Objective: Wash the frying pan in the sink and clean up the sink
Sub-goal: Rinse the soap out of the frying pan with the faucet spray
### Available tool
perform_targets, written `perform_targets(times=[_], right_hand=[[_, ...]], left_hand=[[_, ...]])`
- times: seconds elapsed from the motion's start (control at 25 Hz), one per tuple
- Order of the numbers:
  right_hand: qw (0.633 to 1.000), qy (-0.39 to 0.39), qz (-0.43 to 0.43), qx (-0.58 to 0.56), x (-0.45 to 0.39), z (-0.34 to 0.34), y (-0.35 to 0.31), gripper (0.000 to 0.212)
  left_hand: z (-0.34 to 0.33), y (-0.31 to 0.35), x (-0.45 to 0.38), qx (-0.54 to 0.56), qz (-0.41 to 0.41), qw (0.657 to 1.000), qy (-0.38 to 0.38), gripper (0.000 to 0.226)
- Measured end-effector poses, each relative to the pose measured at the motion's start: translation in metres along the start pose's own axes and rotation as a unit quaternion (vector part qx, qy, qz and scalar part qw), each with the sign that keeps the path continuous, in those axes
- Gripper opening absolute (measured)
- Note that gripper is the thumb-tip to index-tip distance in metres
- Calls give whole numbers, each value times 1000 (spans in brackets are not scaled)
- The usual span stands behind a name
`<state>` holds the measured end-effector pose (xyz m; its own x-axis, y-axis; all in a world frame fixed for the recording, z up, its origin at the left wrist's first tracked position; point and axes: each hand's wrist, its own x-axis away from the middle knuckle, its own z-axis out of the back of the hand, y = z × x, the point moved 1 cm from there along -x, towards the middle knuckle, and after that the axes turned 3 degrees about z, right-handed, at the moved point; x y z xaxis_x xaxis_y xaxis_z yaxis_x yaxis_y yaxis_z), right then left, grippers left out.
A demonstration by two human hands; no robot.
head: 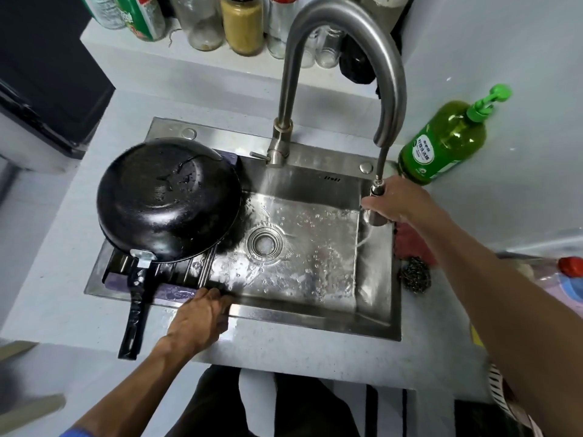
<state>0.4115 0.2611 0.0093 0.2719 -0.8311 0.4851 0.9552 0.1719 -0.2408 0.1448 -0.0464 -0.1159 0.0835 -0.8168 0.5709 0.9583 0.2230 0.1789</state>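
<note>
A black frying pan (167, 197) lies upside down on a dark ribbed drain rack (186, 272) over the left side of the steel sink (315, 313), its handle sticking out over the front edge. My right hand (400, 200) grips the pull-out spray head (375, 206) of the faucet (344, 36) at the sink's right wall, and water runs down that wall. My left hand (202, 313) rests on the sink's front rim, its fingertips touching the rack's near corner. Water and bubbles cover the sink floor around the drain (265, 242).
A green dish soap bottle (444, 140) stands at the back right. A steel wool scrubber (415, 274) and a red cloth (410, 239) lie on the right counter. Jars and bottles (241, 25) line the ledge behind the sink.
</note>
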Motion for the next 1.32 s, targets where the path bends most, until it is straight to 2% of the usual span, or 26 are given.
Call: perform_targets(times=[0.2,0.36,0.52,0.64,0.8,0.96,1.04,1.24,1.32], right_hand=[[999,-40,-4,11,7,-5,-2,31],[996,-75,-12,-55,14,-10,-7,28],[988,-103,-28,-108,20,-20,-15,33],[982,-121,-19,-141,28,-27,-27,21],[987,-112,-22,-109,37,-23,-37,20],[997,-64,-45,5,39,-5,-25,22],[997,-59,-52,6,35,-7,-24,22],[983,-136,-39,-119,34,-18,-42,20],[976,-131,-25,-173,40,-30,-47,23]], left_hand=[[1,1,2,11,7,1000,4,42],[3,2,3,21,5,1000,8,39],[2,0,4,24,6,1000,9,40],[1,-2,2,15,9,1000,1,46],[-2,-3,1,31,5,999,9,45],[-5,-5,-1,25,1,1000,13,44],[-4,-5,0,24,0,1000,13,46],[-2,-4,0,31,9,999,11,42],[-3,-3,-2,27,11,1000,4,41]])
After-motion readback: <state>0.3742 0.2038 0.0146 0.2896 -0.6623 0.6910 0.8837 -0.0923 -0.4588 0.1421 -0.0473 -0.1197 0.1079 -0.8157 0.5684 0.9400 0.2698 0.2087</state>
